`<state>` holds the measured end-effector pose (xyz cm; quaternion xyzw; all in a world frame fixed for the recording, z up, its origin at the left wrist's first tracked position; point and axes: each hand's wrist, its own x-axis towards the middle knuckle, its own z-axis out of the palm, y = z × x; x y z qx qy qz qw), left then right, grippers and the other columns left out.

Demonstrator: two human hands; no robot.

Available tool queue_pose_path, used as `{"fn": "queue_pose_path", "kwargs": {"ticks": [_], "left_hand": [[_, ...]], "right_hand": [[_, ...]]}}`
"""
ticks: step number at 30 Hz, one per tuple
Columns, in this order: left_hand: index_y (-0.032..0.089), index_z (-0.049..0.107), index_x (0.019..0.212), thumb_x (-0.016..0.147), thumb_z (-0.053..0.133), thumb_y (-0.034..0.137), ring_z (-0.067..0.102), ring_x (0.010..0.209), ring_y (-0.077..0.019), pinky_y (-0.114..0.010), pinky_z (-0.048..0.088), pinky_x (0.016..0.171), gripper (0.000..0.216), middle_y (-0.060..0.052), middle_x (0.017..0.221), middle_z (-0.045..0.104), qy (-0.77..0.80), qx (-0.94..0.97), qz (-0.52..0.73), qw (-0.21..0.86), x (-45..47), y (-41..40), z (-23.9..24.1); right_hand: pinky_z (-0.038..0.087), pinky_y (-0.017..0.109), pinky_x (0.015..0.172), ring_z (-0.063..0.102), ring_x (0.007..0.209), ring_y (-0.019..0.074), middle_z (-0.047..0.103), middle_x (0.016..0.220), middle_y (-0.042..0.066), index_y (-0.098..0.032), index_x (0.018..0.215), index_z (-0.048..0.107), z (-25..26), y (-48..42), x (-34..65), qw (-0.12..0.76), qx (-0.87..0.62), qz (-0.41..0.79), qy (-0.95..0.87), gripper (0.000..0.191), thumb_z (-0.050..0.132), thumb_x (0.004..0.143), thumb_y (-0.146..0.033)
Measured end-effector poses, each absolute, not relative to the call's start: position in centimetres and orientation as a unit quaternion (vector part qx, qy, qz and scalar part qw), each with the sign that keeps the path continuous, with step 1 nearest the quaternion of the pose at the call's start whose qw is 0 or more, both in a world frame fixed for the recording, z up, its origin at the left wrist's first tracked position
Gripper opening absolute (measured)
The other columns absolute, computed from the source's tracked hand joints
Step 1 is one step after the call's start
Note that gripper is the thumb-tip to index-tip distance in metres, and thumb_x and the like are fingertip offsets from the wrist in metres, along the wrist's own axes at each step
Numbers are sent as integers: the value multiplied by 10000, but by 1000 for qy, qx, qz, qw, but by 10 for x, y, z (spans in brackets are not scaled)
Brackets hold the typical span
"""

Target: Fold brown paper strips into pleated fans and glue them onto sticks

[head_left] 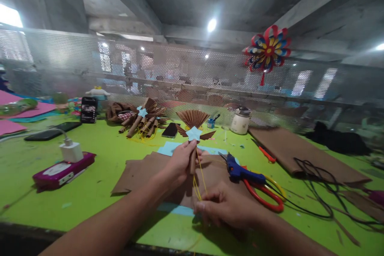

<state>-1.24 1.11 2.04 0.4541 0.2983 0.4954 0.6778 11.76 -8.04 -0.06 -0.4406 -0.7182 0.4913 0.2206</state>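
Note:
My left hand (182,162) is closed around the rolled brown paper handle of a paper craft. Its top is a pleated brown fan (193,118) with a light blue paper star (193,133) and smaller pleated wings at the sides. Yellow string (196,188) hangs from the handle. Lower down, my right hand (220,207) pinches that string between thumb and fingers. Under both hands lie brown paper sheets (144,172) and light blue paper (168,148). Just right of them rest a blue glue gun (240,171) and red-and-yellow-handled scissors (273,204).
Similar paper crafts (142,122) lie in a pile at the back left. A purple power strip (64,172) with a white charger stands left, near phones. Folded brown paper (300,154), a red cutter (267,154) and a black cable (318,188) occupy the right. A cream jug (240,121) stands behind.

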Motion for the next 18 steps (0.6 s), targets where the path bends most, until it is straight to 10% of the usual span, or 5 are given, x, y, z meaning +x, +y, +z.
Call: {"fn": "queue_pose_path", "kwargs": {"ticks": [18], "left_hand": [[37,555,828,776,563,192,554,592,-126,-231,434,485,163,-76,734,579,522,493,610,335,-129,153,127]], "right_hand": [[427,185,648,575,746,114,667,901,27,-202,1047,636,25,-86,147,126,-424,370,-817,310,501,806,-343]]}}
